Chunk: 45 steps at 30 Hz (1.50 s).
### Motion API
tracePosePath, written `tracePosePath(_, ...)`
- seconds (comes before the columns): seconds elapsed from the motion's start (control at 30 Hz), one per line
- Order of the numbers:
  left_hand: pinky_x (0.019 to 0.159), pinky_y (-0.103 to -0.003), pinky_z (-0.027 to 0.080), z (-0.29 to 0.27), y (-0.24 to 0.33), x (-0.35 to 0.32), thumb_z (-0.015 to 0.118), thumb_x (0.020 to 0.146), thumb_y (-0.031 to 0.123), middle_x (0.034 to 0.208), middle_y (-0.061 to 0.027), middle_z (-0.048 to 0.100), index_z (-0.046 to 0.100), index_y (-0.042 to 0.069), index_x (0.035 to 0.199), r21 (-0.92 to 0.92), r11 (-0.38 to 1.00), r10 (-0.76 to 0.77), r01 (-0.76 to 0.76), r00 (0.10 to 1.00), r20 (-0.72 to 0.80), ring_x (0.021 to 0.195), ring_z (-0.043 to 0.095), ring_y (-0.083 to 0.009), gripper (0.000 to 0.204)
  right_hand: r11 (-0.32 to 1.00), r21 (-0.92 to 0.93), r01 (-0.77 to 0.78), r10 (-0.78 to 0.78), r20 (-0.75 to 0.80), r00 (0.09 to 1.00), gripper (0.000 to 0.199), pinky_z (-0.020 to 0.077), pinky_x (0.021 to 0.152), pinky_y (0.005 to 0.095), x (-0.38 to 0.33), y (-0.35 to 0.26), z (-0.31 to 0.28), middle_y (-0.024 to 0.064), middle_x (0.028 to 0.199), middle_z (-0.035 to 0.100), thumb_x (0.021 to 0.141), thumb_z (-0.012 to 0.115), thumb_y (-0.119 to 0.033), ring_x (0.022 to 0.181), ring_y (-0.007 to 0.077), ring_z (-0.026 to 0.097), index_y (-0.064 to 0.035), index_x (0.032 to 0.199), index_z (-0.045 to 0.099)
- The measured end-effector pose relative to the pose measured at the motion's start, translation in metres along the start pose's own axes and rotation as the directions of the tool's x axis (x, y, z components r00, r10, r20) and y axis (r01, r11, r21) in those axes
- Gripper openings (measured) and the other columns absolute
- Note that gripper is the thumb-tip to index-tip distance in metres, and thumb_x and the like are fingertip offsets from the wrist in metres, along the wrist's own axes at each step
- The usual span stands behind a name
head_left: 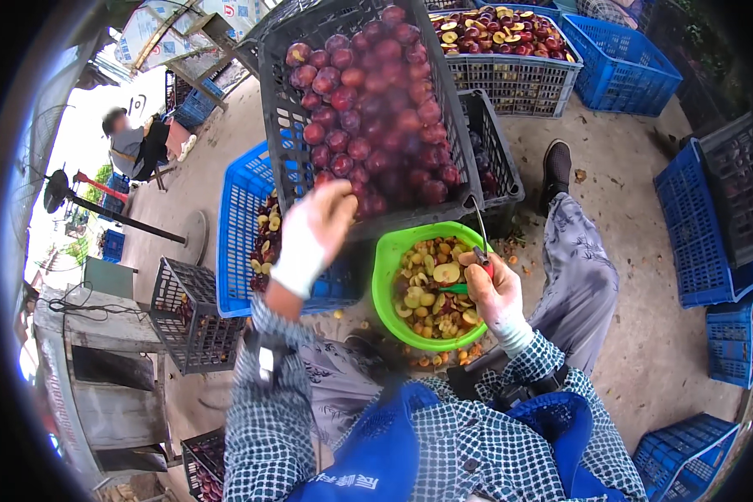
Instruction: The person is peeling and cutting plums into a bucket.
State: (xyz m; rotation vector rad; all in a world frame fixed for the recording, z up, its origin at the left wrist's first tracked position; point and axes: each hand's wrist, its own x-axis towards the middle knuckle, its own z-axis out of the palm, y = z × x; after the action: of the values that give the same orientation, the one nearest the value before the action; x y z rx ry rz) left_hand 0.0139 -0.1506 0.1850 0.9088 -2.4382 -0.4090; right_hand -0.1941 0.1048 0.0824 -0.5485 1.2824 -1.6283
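My right hand [495, 297], in a white wrist covering, is closed round a knife [480, 227] with a thin curved metal blade and a red and green handle. It is over the right rim of a bright green basin [382, 276] of cut, yellowish fruit pieces [431, 297]. My left hand [320, 226], in a white covering with bare fingertips, is at the near left corner of a black crate [278, 159] heaped with dark red plums [360, 109]. Its fingers are curled, and anything inside them is hidden.
Left of the basin is a blue crate [230, 226] with cut plums. A grey crate [510, 88] of halved plums and a blue crate [623, 63] stand at the back. Blue crates [694, 234] line the right side. A person [138, 142] sits far left, beyond a pole stand [125, 219].
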Motion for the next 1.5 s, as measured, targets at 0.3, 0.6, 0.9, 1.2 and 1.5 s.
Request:
tracePosePath(0.3,0.096,-0.050,0.062,0.077,-0.088,0.083,0.073,0.096,0.021,0.129,-0.0188,0.076,0.064,0.015,0.154,0.328,0.793,0.020,-0.514,0.561,0.828,0.115,0.075,-0.0402,0.059,1.000,-0.015,0.006,-0.005,0.024,1.000,0.029,0.0582,0.065,0.0254,0.003,-0.007,-0.005,-0.0009,0.093,0.073,0.111,0.069,-0.020,0.072,0.0055,0.066,0.0008,0.131,0.072)
tracePosePath(0.6,0.061,-0.031,0.058,0.041,-0.012,0.043,0.054,0.119,0.043,0.122,-0.0120,0.072,0.062,0.007,0.149,-0.818,0.064,-0.068,0.571,0.820,0.568,0.078,0.070,-0.0176,0.048,0.987,0.157,-0.027,0.008,0.119,0.993,0.033,0.0485,0.064,0.0216,-0.008,-0.024,0.000,-0.0041,0.102,0.066,0.117,0.058,-0.023,0.076,0.0036,0.055,-0.0041,0.144,0.061)
tracePosePath(0.9,0.063,-0.034,0.053,0.070,0.073,-0.084,0.040,0.118,0.065,0.127,-0.0140,0.073,0.057,0.005,0.156,-0.618,-0.565,0.030,0.547,0.762,0.647,0.079,0.066,-0.0210,0.072,0.995,0.062,0.075,-0.085,0.175,0.981,0.034,0.0539,0.082,0.0277,-0.024,-0.028,0.025,0.0036,0.111,0.071,0.115,0.063,-0.023,0.089,0.0111,0.065,-0.0023,0.142,0.061)
tracePosePath(1.2,0.067,-0.031,0.055,0.080,0.094,-0.103,0.043,0.121,0.057,0.125,-0.0080,0.070,0.050,0.006,0.162,-0.794,-0.002,-0.184,0.608,0.780,0.598,0.086,0.066,-0.0156,0.066,0.994,-0.111,0.020,-0.011,0.079,0.997,0.030,0.0601,0.088,0.0346,-0.020,-0.022,0.023,0.0110,0.108,0.077,0.113,0.065,-0.021,0.094,0.0175,0.074,0.0023,0.132,0.065)
tracePosePath(1.5,0.064,-0.035,0.056,0.078,0.079,-0.101,0.037,0.119,0.064,0.115,-0.0110,0.074,0.054,0.007,0.159,-0.688,-0.447,-0.088,0.571,0.738,0.670,0.077,0.066,-0.0213,0.072,0.745,-0.536,0.397,-0.352,0.190,0.917,0.024,0.0606,0.077,0.0496,-0.019,-0.005,0.017,0.0254,0.095,0.076,0.111,0.067,-0.027,0.087,0.0465,0.077,-0.0035,0.118,0.070)
